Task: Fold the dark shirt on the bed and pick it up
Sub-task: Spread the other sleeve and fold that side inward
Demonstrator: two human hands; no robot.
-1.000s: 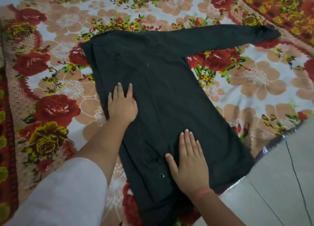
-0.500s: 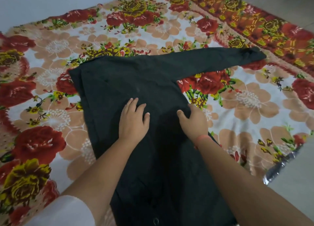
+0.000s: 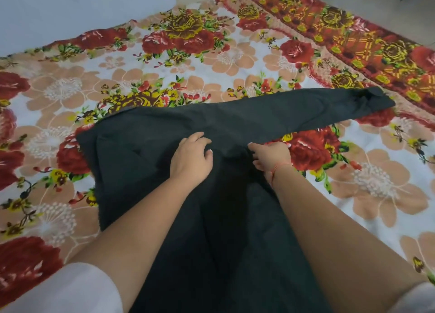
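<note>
Dark shirt flat on floral bedsheet, sleeve outstretched; left hand presses cloth, fingers curled; right hand pinches shirt edge

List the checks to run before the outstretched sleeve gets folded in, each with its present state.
1. Dark shirt lies flat on the floral bedsheet: ok.
2. Sleeve is straight, free of clutter: ok.
3. Left hand pins the shirt body: ok.
4. Right hand has hold of the fabric at the sleeve's base: cannot tell, fingers partly hidden.
5. Left side already folded in: ok, judging by the straight edge.
6. Hem aligned: cannot tell, out of view.
</note>
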